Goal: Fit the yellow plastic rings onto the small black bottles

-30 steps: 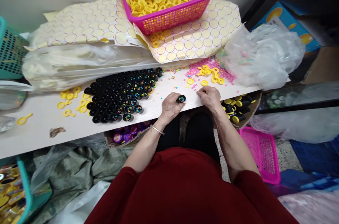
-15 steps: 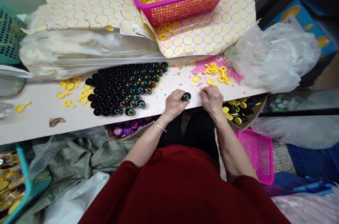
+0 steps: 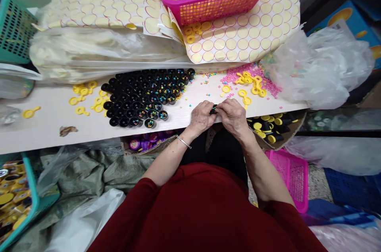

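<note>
My left hand (image 3: 201,117) is closed round a small black tube (image 3: 213,108) with coloured beads inside, held at the front edge of the white table (image 3: 50,129). My right hand (image 3: 233,115) has its fingers pinched over the tube's top, touching the left hand; what it holds is hidden. A block of several upright black tubes (image 3: 145,93) stands just left of my hands. Loose yellow ring caps (image 3: 248,83) lie on a patch of pink beads (image 3: 268,85) just beyond my right hand.
A pink basket (image 3: 220,4) full of yellow caps sits on sheets of round stickers (image 3: 247,37) at the back. More yellow caps (image 3: 86,99) lie left. Plastic bags (image 3: 321,65) crowd the right. A box of capped tubes (image 3: 270,129) sits under the table edge; teal baskets (image 3: 13,25) stand left.
My right hand has moved left from the table onto the top of the tube in my left hand. The view has shifted slightly, so everything sits a little further right.
</note>
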`<state>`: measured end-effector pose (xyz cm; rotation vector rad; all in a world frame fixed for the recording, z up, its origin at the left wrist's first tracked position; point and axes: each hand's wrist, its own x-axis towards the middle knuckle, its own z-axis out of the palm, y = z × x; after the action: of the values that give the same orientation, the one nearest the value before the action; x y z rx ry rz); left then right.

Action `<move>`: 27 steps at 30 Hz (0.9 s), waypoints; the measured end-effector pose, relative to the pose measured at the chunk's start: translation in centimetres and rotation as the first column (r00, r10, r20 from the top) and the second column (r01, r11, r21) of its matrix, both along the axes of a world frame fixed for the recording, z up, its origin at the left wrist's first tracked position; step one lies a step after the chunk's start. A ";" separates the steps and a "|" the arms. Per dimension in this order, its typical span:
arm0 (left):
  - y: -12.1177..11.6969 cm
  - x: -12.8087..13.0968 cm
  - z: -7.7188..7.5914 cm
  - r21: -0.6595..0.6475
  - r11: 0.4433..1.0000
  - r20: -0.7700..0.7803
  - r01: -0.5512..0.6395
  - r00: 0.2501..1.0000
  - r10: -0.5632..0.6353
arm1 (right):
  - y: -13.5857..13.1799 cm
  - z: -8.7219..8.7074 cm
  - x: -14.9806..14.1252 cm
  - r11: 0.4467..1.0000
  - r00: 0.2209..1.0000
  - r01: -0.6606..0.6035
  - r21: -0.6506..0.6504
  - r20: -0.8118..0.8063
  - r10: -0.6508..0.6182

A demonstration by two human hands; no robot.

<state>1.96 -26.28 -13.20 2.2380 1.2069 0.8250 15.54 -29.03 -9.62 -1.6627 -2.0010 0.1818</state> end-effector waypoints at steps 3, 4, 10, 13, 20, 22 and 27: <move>0.0 -0.1 0.0 -0.001 1.000 -0.004 0.012 1.000 -0.012 | 0.2 0.2 -0.1 0.999 0.999 -0.026 0.023 0.029 0.025; 0.0 -0.1 0.0 0.000 1.000 -0.008 0.015 1.000 -0.015 | 0.2 0.2 -0.1 0.999 0.999 -0.028 0.029 0.036 0.027; 0.1 -0.1 -0.1 0.015 1.000 -0.007 0.027 1.000 -0.027 | 0.2 0.3 -0.3 0.999 0.997 -0.022 0.034 0.074 0.020; 0.1 -0.1 -0.2 0.011 1.000 0.005 0.020 1.000 -0.020 | 0.3 0.6 -0.5 0.999 0.992 -0.034 0.013 0.126 0.032; 0.1 -0.1 -0.3 0.004 1.000 0.037 0.024 0.999 -0.024 | -0.1 0.3 0.5 0.998 0.956 -0.017 -0.055 -0.292 0.000; 0.1 -0.1 -0.3 -0.004 1.000 0.047 0.016 0.999 -0.015 | -0.3 -0.5 1.7 0.991 0.906 0.123 -0.047 -0.402 -0.131; 0.2 0.0 -0.4 -0.014 1.000 0.075 0.001 0.997 0.000 | 0.0 -2.7 5.1 0.740 0.715 0.672 -0.008 -0.254 -0.652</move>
<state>1.93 -26.08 -13.56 2.1762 1.1739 0.8898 20.62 -28.99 -12.36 -2.0761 -1.1100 0.0271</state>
